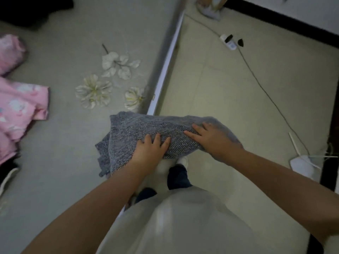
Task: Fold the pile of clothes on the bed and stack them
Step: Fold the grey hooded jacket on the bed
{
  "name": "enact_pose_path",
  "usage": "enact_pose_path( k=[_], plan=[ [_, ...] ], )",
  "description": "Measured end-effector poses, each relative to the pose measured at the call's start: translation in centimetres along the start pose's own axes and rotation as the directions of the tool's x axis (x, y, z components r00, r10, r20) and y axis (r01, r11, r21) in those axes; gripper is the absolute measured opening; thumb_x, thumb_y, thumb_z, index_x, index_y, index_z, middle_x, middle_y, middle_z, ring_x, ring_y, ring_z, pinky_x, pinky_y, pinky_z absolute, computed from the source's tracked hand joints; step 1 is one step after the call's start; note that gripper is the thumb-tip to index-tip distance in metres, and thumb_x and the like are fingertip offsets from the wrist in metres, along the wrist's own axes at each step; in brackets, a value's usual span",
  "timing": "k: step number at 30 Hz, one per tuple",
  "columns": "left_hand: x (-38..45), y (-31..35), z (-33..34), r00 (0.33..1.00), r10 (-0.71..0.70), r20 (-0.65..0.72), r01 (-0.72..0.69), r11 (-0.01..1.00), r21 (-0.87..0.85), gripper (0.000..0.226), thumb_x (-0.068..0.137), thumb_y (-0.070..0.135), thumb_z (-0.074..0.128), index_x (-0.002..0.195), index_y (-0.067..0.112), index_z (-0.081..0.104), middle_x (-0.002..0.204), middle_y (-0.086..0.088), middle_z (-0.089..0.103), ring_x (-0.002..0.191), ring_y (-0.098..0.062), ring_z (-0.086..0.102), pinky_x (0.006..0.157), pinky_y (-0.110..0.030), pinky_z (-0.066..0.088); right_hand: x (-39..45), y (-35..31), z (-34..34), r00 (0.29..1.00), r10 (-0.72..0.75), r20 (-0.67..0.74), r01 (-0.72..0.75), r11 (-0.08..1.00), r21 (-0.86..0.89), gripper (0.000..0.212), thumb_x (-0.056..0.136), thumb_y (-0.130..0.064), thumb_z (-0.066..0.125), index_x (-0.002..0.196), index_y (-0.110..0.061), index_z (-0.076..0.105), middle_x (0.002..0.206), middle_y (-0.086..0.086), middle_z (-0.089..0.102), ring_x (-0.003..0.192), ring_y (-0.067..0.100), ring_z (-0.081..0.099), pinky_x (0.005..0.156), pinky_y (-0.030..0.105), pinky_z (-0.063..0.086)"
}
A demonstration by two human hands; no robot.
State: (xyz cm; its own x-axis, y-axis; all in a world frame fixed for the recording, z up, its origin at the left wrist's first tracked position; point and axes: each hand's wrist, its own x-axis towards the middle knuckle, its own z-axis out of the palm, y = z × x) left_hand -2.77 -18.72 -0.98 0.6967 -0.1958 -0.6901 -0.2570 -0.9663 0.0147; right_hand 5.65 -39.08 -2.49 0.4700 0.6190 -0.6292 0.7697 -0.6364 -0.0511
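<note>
Dim, flat indoor light with a grey-green cast — no glare, only faint soft shadows. Slight motion blur throughout; wide-angle bending at the edges, far corners dark.

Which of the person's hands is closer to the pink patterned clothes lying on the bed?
The left hand, resting on the grey knitted garment; the pink patterned clothes lie farther left. The right hand sits farther right on that garment.
</note>
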Motion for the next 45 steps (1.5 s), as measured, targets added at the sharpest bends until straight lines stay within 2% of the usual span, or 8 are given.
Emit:
enact_pose_path(
  k=[7, 14, 18, 24, 27, 30, 34, 45],
  plan=[
    [10.4, 0.3, -9.1, 1.000, 0.019, 0.024, -0.020, 0.998, 0.061, 0.067, 0.095, 0.015, 0.040, 0.147, 0.013, -0.003, 0.150, -0.020, 0.013, 0.131, -0.041, 0.026, 0.100, -0.052, 0.034, 4.4, 12.0, -2.5, 0.999, 0.032, -0.006, -0.032, 0.998, 0.054, 0.060, 0.099, -0.010, 0.028, 0.146, -0.030, -0.003, 0.155, 0.014, 0.007, 0.139, 0.044, 0.006, 0.112, 0.054, 0.005],
    [23.1, -3.3, -23.2, 0.994, 0.099, -0.046, -0.096, 0.993, 0.070, 0.074, 0.092, 0.017, 0.049, 0.146, 0.013, -0.002, 0.146, -0.022, 0.019, 0.126, -0.044, 0.031, 0.099, -0.051, 0.035, 10.6, 27.3, -10.8, 0.996, 0.083, 0.013, -0.083, 0.995, 0.059, 0.063, 0.098, -0.032, 0.038, 0.146, -0.032, -0.003, 0.155, 0.007, 0.011, 0.140, 0.036, 0.012, 0.112, 0.047, 0.016],
    [30.1, -6.4, -32.6, 0.990, 0.105, -0.099, -0.096, 0.991, 0.088, 0.070, 0.093, 0.012, 0.044, 0.147, 0.013, -0.002, 0.148, -0.023, 0.014, 0.129, -0.046, 0.025, 0.102, -0.054, 0.031, 14.6, 36.2, -17.5, 0.990, 0.135, -0.037, -0.133, 0.990, 0.048, 0.061, 0.099, -0.023, 0.036, 0.144, -0.034, -0.003, 0.155, 0.008, 0.011, 0.141, 0.035, 0.013, 0.112, 0.046, 0.017],
    [39.6, -12.1, -45.9, 0.973, 0.001, -0.232, 0.024, 0.994, 0.105, 0.066, 0.097, 0.010, 0.034, 0.146, 0.015, -0.009, 0.152, -0.020, 0.005, 0.136, -0.046, 0.011, 0.109, -0.056, 0.017, 21.3, 48.5, -29.3, 0.942, 0.113, -0.317, -0.117, 0.993, 0.006, 0.063, 0.089, -0.008, 0.057, 0.142, -0.022, 0.028, 0.142, 0.022, 0.039, 0.127, 0.048, 0.037, 0.102, 0.052, 0.036],
    [44.2, -15.4, -52.0, 0.950, -0.098, -0.296, 0.125, 0.989, 0.073, 0.064, 0.099, 0.015, 0.030, 0.145, 0.014, -0.013, 0.153, -0.019, -0.001, 0.138, -0.045, 0.006, 0.111, -0.055, 0.009, 25.9, 54.7, -35.4, 0.949, 0.066, -0.308, -0.079, 0.997, -0.028, 0.056, 0.096, -0.013, 0.043, 0.145, -0.024, 0.017, 0.148, 0.019, 0.029, 0.134, 0.045, 0.026, 0.108, 0.050, 0.024],
    [47.9, -18.0, -56.9, 0.932, -0.205, -0.299, 0.222, 0.975, 0.024, 0.063, 0.099, 0.017, 0.029, 0.145, 0.014, -0.014, 0.154, -0.019, -0.002, 0.139, -0.043, 0.005, 0.112, -0.054, 0.007, 30.5, 59.8, -41.4, 0.902, -0.072, -0.426, 0.002, 0.987, -0.162, 0.056, 0.085, -0.005, 0.059, 0.137, -0.017, 0.042, 0.129, 0.025, 0.051, 0.114, 0.053, 0.047, 0.091, 0.056, 0.042],
    [51.3, -21.8, -61.9, 0.902, -0.325, -0.284, 0.319, 0.945, -0.070, 0.064, 0.099, 0.021, 0.031, 0.146, 0.013, -0.012, 0.154, -0.018, 0.002, 0.139, -0.041, 0.009, 0.112, -0.052, 0.011, 37.1, 65.1, -47.6, 0.929, -0.164, -0.331, 0.075, 0.961, -0.264, 0.059, 0.097, -0.015, 0.035, 0.147, -0.026, 0.006, 0.150, 0.012, 0.023, 0.138, 0.041, 0.016, 0.109, 0.050, 0.019],
    [55.6, -36.9, -68.9, 0.776, -0.607, -0.171, 0.543, 0.781, -0.310, 0.065, 0.098, 0.027, 0.033, 0.146, 0.012, -0.008, 0.152, -0.018, 0.008, 0.137, -0.042, 0.013, 0.112, -0.052, 0.016, 55.7, 65.4, -65.0, 0.901, -0.407, -0.150, 0.312, 0.848, -0.428, 0.074, 0.094, -0.035, 0.047, 0.147, -0.029, -0.003, 0.155, 0.005, 0.012, 0.141, 0.037, 0.007, 0.112, 0.046, 0.016]
  ],
)
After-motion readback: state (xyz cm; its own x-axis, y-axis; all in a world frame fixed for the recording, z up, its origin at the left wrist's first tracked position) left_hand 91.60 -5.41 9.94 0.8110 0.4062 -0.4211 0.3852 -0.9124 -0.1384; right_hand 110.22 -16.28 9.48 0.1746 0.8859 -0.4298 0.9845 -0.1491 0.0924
